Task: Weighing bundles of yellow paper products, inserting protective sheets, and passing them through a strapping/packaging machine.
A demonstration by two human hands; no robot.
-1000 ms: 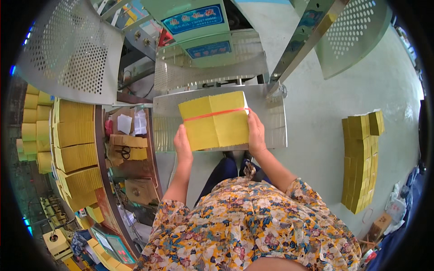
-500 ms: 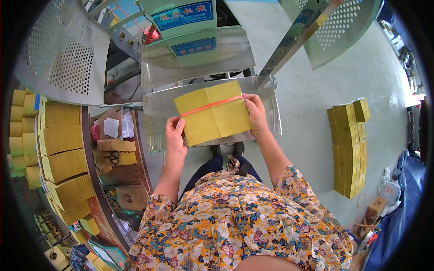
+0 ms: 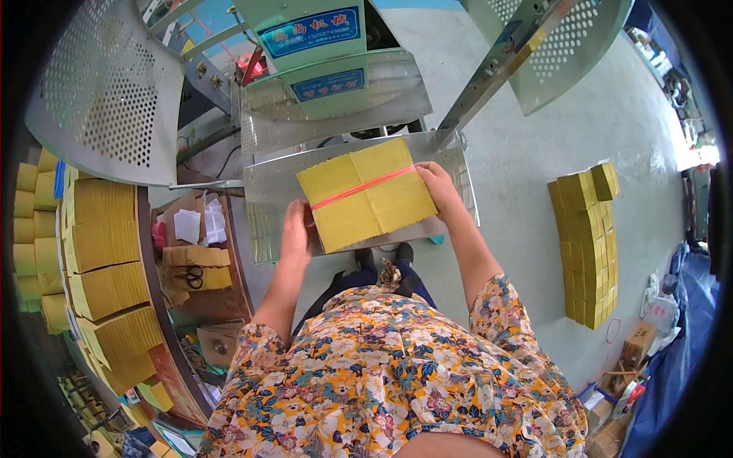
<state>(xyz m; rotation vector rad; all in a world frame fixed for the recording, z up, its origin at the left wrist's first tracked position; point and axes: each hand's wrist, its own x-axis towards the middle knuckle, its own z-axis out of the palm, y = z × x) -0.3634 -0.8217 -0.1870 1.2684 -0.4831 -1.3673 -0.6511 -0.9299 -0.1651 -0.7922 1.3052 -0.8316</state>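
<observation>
A yellow paper bundle (image 3: 374, 206) with scalloped edges sits in front of me, a pink-red band around its middle. It is slightly tilted over a grey metal tray (image 3: 267, 175); whether it touches the tray I cannot tell. My right hand (image 3: 443, 191) grips its right edge, the fingertips curled at the upper right corner. Along the bundle's left side lies my left hand (image 3: 296, 237), its fingers straight and pressed together, with no thumb visible on top.
Ahead stands a green machine (image 3: 313, 34) with a clear guard (image 3: 336, 99) and perforated metal panels (image 3: 114, 99). At left, yellow paper stacks (image 3: 107, 244) line a shelf near scissors (image 3: 194, 278) and white paper (image 3: 187, 226). More yellow bundles (image 3: 584, 244) stand on the right floor, near a blue sheet (image 3: 683, 328).
The bundle has shifted slightly right and turned a little. My left hand's thumb has come off its top face, and the fingers now lie straight along its side. My right hand still grips it.
</observation>
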